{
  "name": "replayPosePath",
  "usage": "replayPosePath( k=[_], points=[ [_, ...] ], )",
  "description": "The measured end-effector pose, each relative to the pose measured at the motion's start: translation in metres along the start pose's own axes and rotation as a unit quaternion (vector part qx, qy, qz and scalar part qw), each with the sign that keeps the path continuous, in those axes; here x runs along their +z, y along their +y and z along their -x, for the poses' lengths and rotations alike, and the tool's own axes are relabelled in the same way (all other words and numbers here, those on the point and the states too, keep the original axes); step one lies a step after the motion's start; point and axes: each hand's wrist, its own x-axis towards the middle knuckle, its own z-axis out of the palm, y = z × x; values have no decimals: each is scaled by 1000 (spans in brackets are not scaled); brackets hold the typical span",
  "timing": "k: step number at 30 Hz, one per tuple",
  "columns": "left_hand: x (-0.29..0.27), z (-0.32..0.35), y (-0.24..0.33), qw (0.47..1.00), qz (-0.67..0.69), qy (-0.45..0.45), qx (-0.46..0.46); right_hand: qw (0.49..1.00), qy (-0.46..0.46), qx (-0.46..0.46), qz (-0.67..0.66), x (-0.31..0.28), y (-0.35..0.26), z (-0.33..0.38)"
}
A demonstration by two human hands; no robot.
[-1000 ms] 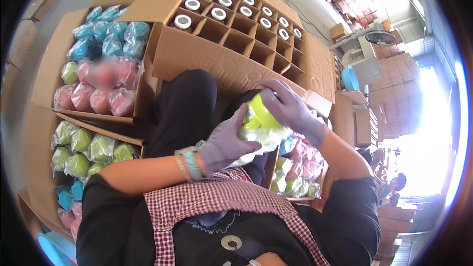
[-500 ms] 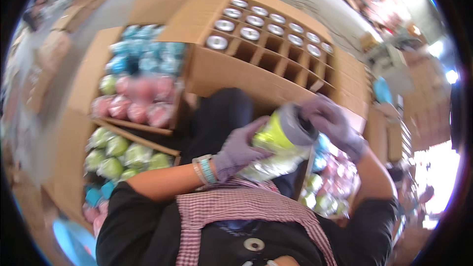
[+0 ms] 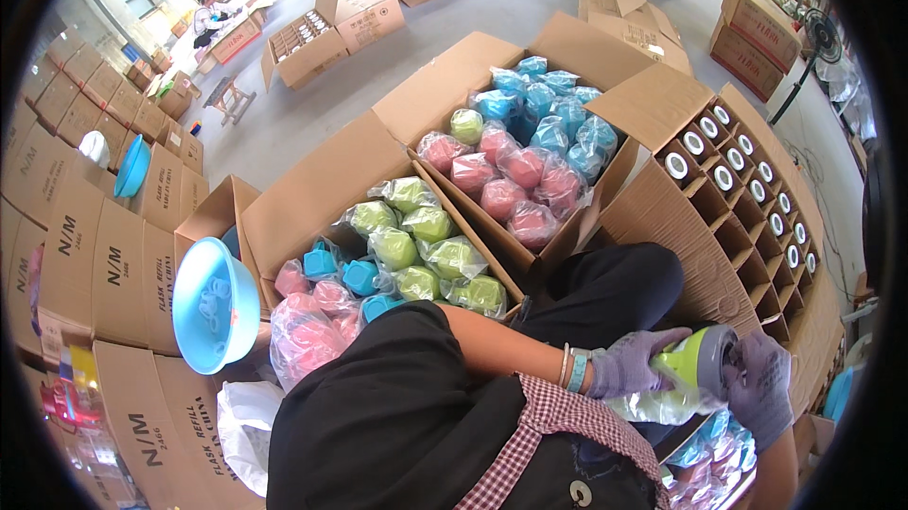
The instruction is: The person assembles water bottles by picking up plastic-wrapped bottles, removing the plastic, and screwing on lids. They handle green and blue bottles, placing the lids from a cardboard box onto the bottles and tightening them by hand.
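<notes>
Both gloved hands are gripping a green flask with a grey cap at four o'clock, the left hand wrapping its body, the right hand clenching around the cap end, above a clear plastic bag.

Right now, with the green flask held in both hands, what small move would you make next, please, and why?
Probably carry the green flask up to an empty cell of the divided carton: both gloved hands, left hand and right hand, grip it, and several cells already hold flasks.

Open divider cells at the partitioned carton's near edge stand free; capped flasks fill its far rows.
</notes>
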Motion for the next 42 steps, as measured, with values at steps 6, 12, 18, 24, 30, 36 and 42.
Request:
replayPosePath(
  k=[6,12,18,24,30,36,42],
  points=[
    [-26,15,0,996,-22,25,79,816,221,157,-511,74,38,36],
    [-52,41,83,829,-469,70,296,792,291,102,-528,179,23,71],
    [-4,19,159,820,-357,-18,446,912,380,42,-151,32,-76,43],
    [-8,16,177,812,-493,-180,255,911,364,-149,-121,0,-93,35],
    [-61,38,148,925,-330,-132,136,937,213,-190,-203,15,-120,7],
    [-181,113,49,945,-312,86,51,871,213,107,-429,96,-35,0],
    [-198,131,9,926,-332,122,132,718,79,200,-662,136,-44,58]
  ],
)
